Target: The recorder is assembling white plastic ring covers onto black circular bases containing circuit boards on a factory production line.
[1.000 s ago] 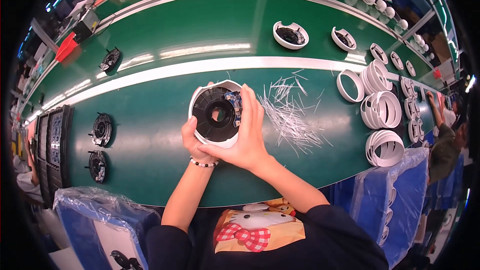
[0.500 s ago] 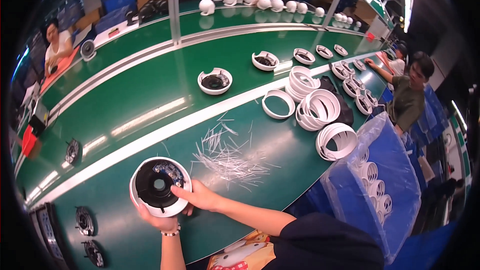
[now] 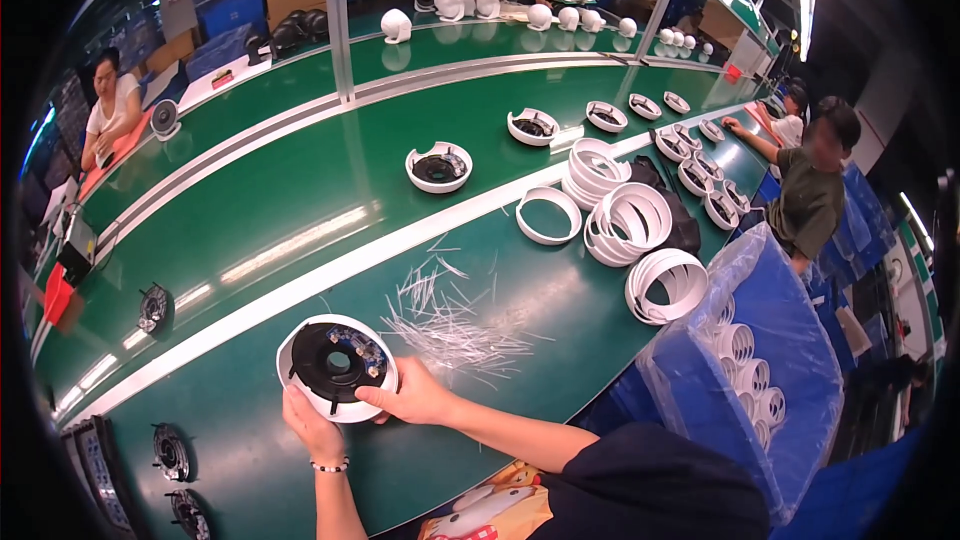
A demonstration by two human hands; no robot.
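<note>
A long green conveyor table (image 3: 300, 200) sweeps from near left to far right, with other workers seated along its far and right edges. At the near right stands a blue bin lined with clear plastic (image 3: 770, 340), holding white rings. Stacks of white rings (image 3: 630, 220) lie on the table just left of the bin, and white housings (image 3: 438, 167) ride the belt farther off. A scatter of thin white strips (image 3: 445, 315) lies at centre. At the near edge, a round white housing with a black inner part (image 3: 336, 366) rests on the table: the left hand (image 3: 312, 425) cups its near rim, while the right hand (image 3: 415, 400) grips its right side, thumb along the rim. Small black fan-like parts (image 3: 170, 452) sit at the near left.
</note>
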